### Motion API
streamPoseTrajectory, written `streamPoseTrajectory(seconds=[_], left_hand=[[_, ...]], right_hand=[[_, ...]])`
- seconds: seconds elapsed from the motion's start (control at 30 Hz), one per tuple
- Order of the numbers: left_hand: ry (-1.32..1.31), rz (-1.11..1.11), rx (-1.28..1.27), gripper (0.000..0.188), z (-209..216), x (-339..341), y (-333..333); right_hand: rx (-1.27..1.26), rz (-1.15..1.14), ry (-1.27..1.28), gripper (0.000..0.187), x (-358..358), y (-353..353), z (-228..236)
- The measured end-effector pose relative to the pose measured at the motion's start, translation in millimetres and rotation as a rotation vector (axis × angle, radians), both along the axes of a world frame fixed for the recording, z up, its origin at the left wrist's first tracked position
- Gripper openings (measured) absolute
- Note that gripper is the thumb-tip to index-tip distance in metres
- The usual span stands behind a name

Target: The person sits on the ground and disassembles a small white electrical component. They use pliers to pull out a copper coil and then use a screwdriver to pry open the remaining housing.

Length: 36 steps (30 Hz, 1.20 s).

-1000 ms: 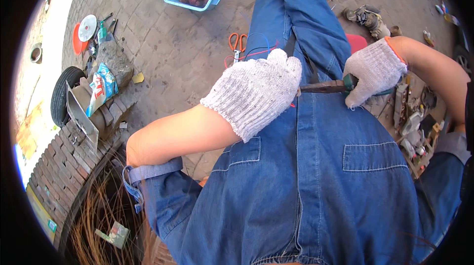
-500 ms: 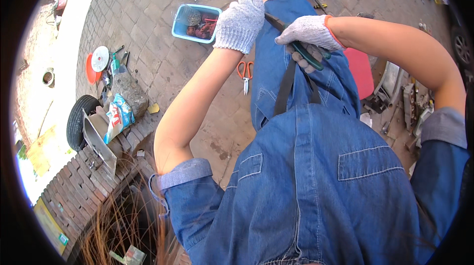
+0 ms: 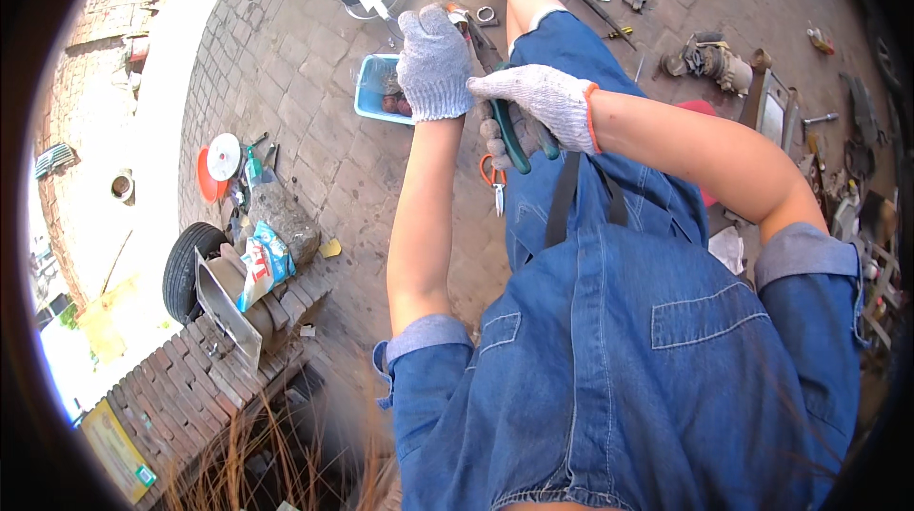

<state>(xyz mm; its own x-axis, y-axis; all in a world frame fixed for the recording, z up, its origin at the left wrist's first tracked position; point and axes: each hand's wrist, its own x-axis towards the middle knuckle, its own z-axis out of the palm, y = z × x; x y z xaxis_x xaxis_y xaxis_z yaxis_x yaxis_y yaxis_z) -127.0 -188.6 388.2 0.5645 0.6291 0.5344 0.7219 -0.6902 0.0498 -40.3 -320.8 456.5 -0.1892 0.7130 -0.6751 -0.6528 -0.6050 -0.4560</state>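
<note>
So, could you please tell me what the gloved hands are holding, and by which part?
The right hand grips green-handled pliers by the handles. The left hand is closed at the tool's front end; what it grips there is hidden.

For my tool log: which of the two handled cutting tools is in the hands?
The green-handled pliers, gripped by the right hand; the orange-handled scissors lie untouched on the paving below.
</note>
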Motion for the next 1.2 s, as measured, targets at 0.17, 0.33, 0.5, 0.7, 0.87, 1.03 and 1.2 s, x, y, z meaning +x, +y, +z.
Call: streamPoseTrajectory(seconds=[0.17, 0.33, 0.5, 0.7, 0.87, 1.03, 1.2], left_hand=[[-0.15, 0.02, -0.091, 0.042, -2.6, 2.9, 8.2], [-0.361, 0.027, -0.1, 0.042, -0.1, 6.3, 5.8], [-0.465, -0.102, 0.08, 0.051, 23.2, 11.1, -1.6], [-0.441, -0.459, 0.095, 0.076, 54.7, -17.5, -24.9], [-1.127, -0.437, -0.829, 0.077, 78.2, -13.6, -84.8], [-1.328, -0.252, -1.062, 0.076, 97.1, -14.2, -111.0], [-1.199, -0.268, -1.029, 0.072, 130.2, -25.5, -122.1]], right_hand=[[0.059, -0.079, 0.1, 0.03, -7.3, 1.0, -0.4], [0.145, -0.069, 0.133, 0.03, -11.9, -0.1, -3.5], [0.335, 0.036, -0.163, 0.034, -3.7, -10.8, 0.3], [0.477, -0.078, -1.575, 0.026, 21.3, -25.1, -9.3], [0.614, -0.267, -2.051, 0.027, 42.3, -35.1, -3.9], [0.684, -0.397, -2.141, 0.031, 37.1, -40.4, 5.8], [0.677, -0.4, -2.287, 0.032, 51.4, -45.3, 6.3]])
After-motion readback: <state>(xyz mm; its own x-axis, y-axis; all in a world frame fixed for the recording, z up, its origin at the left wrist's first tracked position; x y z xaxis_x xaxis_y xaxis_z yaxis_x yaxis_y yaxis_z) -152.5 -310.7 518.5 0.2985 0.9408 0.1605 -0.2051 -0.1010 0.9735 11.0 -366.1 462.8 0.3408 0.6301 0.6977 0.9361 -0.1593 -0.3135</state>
